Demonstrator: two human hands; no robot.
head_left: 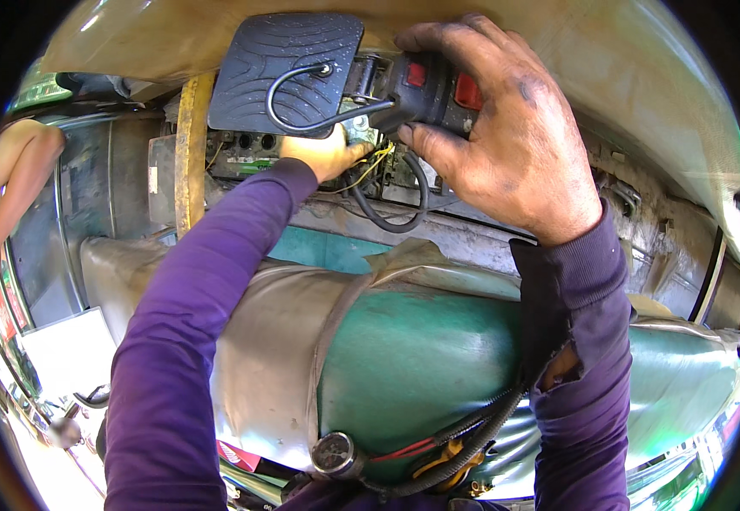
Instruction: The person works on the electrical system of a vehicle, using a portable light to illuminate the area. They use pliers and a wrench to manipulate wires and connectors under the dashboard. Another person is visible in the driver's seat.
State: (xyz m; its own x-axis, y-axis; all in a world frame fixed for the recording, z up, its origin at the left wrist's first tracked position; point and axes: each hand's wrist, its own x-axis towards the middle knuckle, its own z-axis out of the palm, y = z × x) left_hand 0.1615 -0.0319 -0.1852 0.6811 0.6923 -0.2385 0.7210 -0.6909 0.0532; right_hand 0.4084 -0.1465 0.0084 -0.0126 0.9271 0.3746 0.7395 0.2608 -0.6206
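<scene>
My right hand [506, 145] curls around a black plastic housing [417, 94] with red panels, its thumb along the lower edge. A black textured plate [259, 72] with a looped cable [276, 98] sits left of the housing. My left hand [323, 153] reaches beneath the plate into a recess; its thumb is near thin yellow wires [374, 162] and a small bright metal part [357, 124], the other fingers hidden. A thick black cable [417, 209] loops below the housing.
A worn yellow bar [191, 153] stands left of the recess. Below lies a green padded surface [421, 349] with a peeling tan cover [276, 341]. A round gauge [333, 453] and hoses are at bottom. Another person's bare leg [25, 179] is at left.
</scene>
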